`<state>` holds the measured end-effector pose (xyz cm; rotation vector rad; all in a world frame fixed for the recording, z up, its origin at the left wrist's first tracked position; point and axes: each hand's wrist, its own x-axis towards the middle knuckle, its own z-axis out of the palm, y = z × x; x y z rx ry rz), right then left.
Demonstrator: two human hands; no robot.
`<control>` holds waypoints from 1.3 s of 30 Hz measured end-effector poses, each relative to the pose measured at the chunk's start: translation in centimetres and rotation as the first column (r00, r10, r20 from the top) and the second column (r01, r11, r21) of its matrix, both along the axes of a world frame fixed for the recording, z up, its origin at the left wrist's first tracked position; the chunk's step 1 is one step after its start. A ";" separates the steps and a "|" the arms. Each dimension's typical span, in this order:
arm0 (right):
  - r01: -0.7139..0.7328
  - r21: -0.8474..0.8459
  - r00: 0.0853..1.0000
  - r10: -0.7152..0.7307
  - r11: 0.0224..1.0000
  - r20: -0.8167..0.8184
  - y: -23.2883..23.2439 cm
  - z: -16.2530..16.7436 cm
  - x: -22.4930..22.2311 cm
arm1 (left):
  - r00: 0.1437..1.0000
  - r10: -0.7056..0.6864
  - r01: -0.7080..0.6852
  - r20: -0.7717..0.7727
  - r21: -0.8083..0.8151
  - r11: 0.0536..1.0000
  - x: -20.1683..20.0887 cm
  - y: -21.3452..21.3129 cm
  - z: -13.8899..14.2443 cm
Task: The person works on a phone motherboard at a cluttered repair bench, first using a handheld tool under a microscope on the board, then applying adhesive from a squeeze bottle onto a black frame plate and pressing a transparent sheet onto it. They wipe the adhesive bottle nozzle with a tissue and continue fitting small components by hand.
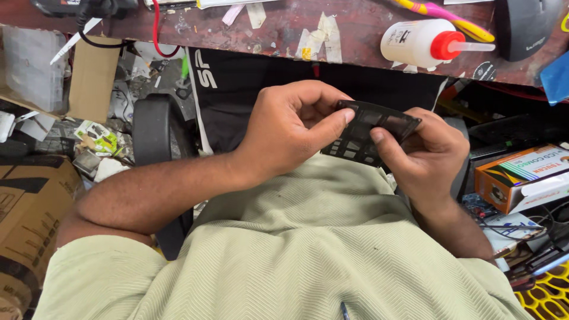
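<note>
A flat black plastic frame (pixel 370 127) with several rectangular cut-outs is held over my lap, just below the edge of a worn wooden bench (pixel 355 35). My left hand (pixel 290 130) grips its left end, thumb pressed on the top face. My right hand (pixel 424 157) holds its right end, thumb on top and fingers curled beneath. Part of the frame is hidden behind both hands.
On the bench lie a white squeeze bottle with a red nozzle (pixel 427 42), a yellow-and-pink toothbrush (pixel 444 15) and a black mouse (pixel 524 26). An orange-and-white box (pixel 521 178) and cables sit to my right. A black chair armrest (pixel 155 133) and cardboard boxes (pixel 29 213) are at my left.
</note>
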<state>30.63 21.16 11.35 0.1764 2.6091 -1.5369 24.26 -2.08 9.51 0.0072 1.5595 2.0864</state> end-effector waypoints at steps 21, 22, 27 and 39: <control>-0.391 0.574 0.573 0.679 0.719 -0.459 1.9 5.6 -1.0 | 0.632 -0.228 0.309 -0.741 -0.029 0.951 -2.8 -2.0 2.6; -0.388 0.608 0.537 0.706 0.692 -0.461 2.2 5.4 -1.1 | 0.629 -0.231 0.317 -0.743 -0.027 0.948 -3.0 -2.0 2.5; -0.427 0.618 0.426 0.750 0.660 -0.506 2.8 4.3 -1.7 | 0.606 -0.249 0.348 -0.755 -0.030 0.937 -2.9 -2.0 2.4; -0.438 0.631 0.403 0.767 0.640 -0.499 2.4 3.6 -1.0 | 0.650 -0.255 0.421 -0.716 0.060 0.905 -2.5 -2.3 1.5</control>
